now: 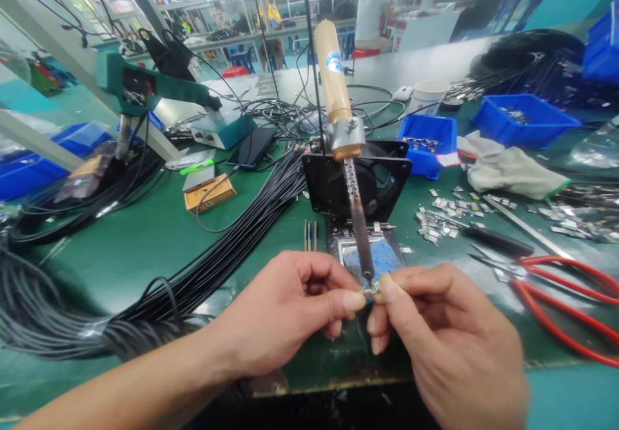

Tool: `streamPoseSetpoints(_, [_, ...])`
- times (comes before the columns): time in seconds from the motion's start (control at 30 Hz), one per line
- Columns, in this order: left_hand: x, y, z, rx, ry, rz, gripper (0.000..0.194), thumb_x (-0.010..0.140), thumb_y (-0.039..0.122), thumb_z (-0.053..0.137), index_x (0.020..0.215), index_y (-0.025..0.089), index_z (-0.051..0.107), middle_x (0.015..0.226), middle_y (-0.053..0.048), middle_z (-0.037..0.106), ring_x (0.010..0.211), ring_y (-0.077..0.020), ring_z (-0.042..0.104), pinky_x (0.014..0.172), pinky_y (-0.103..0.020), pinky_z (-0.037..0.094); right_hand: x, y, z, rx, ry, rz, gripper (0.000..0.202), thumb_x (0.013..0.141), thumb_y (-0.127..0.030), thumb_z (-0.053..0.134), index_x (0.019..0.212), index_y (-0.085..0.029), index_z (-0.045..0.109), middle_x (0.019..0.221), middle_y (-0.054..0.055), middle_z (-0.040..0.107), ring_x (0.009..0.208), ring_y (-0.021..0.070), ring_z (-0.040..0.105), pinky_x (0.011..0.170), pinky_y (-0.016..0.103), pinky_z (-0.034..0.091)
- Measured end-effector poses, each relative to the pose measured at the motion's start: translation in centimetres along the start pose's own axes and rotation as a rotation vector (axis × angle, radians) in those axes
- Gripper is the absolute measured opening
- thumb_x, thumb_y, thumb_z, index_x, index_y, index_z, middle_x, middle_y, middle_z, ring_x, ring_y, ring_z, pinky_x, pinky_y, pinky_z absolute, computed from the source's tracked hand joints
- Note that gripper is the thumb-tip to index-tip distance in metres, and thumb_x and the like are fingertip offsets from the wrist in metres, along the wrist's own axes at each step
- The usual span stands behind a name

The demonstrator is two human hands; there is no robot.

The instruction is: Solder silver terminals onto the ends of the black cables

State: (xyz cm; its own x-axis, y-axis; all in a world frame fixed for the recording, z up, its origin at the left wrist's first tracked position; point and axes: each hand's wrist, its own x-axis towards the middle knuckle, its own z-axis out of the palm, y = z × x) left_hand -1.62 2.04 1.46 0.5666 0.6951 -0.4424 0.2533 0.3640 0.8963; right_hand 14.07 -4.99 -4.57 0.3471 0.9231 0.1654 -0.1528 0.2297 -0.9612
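A soldering iron (pixel 333 69) with a wooden handle is clamped upright, its tip pointing down between my hands. My left hand (pixel 294 311) pinches a thin wire end (pixel 368 293) just below the tip. Opposite it, my right hand (pixel 435 327) pinches a small metal connector (pixel 375 286), which meets the wire under the iron. Fingertips cover most of both small parts. Behind the hands lies a blue sponge (pixel 382 256) in a tray, with a black fan (pixel 358 185) standing beyond it.
Red-handled scissors (pixel 527 278) lie at right, near scattered metal connectors (pixel 440 224) and a white glove (pixel 512 172). Blue bins (pixel 527 120) stand farther back. A bundle of black cables (pixel 232 236) stretches across the left. A green-handled tool (pixel 155 88) stands at back left. People are in the background.
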Motion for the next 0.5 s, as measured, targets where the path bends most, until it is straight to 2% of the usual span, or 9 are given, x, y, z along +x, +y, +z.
streamPoseSetpoints(0.5, [-0.08, -0.01, 0.01, -0.012, 0.012, -0.006, 0.023, 0.086, 0.032, 0.079, 0.079, 0.012, 0.070, 0.067, 0.001, 0.066, 0.060, -0.0085, 0.054, 0.057, -0.018, 0.044, 0.05, 0.02, 0.03, 0.008, -0.006, -0.008, 0.014, 0.092, -0.012, 0.070, 0.085, -0.023, 0.066, 0.070, -0.003, 0.072, 0.049, 0.0104, 0.068, 0.043, 0.020, 0.058])
